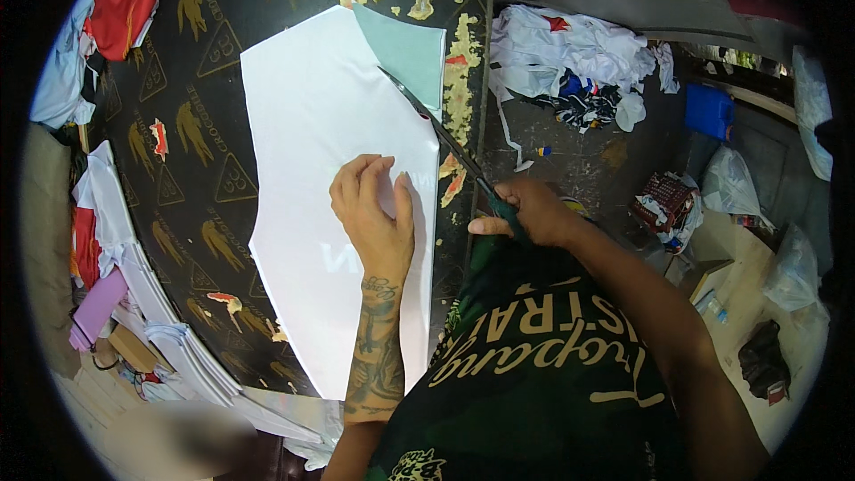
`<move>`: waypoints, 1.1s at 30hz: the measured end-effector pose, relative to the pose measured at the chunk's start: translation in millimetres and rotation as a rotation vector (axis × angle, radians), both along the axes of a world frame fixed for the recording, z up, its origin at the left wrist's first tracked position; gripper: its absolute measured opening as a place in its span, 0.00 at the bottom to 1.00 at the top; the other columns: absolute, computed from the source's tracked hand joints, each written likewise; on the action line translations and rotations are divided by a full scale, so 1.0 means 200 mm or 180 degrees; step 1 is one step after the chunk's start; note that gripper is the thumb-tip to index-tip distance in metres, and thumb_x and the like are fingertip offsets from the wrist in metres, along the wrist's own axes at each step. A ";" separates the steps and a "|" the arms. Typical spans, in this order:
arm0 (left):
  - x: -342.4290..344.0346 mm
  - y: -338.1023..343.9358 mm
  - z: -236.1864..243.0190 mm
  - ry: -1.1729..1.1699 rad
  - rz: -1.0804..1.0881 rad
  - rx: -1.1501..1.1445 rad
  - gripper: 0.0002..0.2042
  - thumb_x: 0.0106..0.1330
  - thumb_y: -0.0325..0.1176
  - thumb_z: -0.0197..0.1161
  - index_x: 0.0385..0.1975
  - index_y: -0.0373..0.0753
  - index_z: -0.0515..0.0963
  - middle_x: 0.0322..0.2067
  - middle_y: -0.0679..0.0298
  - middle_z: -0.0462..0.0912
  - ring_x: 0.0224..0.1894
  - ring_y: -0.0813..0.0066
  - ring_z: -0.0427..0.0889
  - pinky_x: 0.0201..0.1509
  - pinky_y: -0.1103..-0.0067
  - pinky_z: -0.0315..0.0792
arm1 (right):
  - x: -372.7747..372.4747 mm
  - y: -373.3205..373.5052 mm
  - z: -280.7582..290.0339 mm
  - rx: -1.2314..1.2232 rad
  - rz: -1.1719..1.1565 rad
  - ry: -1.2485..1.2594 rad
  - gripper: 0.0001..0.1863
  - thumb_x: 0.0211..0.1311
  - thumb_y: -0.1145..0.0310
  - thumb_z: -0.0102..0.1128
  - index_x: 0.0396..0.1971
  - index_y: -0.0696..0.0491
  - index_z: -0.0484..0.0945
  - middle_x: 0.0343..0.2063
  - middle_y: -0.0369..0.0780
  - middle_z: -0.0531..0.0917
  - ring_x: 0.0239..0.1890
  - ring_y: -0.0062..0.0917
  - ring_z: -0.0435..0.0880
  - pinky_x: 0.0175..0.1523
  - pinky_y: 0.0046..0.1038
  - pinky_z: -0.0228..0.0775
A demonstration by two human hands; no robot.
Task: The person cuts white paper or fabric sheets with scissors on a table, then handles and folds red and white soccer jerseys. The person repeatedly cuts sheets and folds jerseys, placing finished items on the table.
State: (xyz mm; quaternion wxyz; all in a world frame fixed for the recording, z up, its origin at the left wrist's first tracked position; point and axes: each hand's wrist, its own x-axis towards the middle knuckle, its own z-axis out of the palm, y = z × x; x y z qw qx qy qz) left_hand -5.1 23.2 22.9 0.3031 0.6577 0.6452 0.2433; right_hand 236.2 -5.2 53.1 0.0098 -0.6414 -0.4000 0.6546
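A white piece of fabric [312, 151] lies flat on the dark patterned table. My left hand [374, 205] rests on it, fingers a little bent and the thumb apart, holding nothing. In my right hand [539, 214], at the table's right edge, is a pair of scissors [459, 153] with dark green handles. The long blades reach up and left over the fabric, their tips along the border between the white and a pale green area [414, 49] at its upper right corner. I cannot tell whether that pale green area is a separate layer. Faint lettering shows on the white fabric beside my left hand.
The tabletop [196, 205] has peeled, yellowish patches. Red and white garments [125, 0] lie at the far left, with stacked white cloth [178, 338] along the left side. On the floor at right are a pile of white fabric [570, 44], a blue container [709, 112] and plastic bags [732, 180].
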 end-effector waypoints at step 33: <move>0.21 0.03 0.14 0.0351 0.0114 0.0204 0.16 0.65 0.30 0.68 0.54 0.46 0.86 0.57 0.60 0.78 0.67 0.55 0.70 0.68 0.55 0.58 | 0.06 1.14 0.08 0.2092 0.1298 -0.1115 0.37 0.48 0.37 0.84 0.25 0.60 0.81 0.22 0.50 0.83 0.26 0.44 0.83 0.36 0.44 0.74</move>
